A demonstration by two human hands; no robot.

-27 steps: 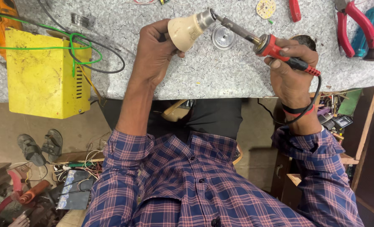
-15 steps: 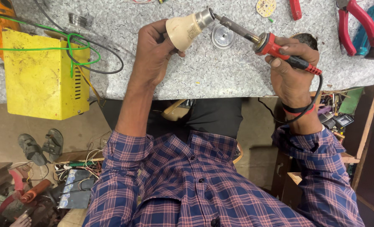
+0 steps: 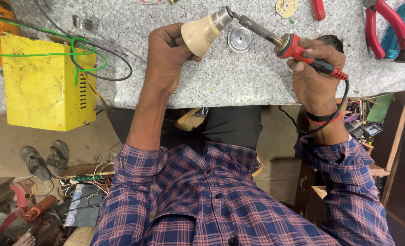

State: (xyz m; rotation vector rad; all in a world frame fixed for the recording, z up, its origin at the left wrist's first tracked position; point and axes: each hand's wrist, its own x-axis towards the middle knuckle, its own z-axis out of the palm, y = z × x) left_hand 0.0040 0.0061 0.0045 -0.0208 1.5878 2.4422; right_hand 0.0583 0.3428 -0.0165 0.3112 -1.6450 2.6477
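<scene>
Left hand (image 3: 166, 57) gripped a cream bulb housing (image 3: 201, 34) tight, metal cap toward the right hand (image 3: 314, 75). Right hand was closed around a red-handled soldering iron (image 3: 286, 43), tip touching the cap. A round metal disc (image 3: 240, 38) lay on the table (image 3: 239, 82) between the hands; a yellow box (image 3: 43, 86) sat left of the left hand.

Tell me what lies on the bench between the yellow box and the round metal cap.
In the head view, the left hand gripping the bulb housing hangs over that stretch between the yellow box and metal cap; a black cable loops there on the speckled bench.
</scene>
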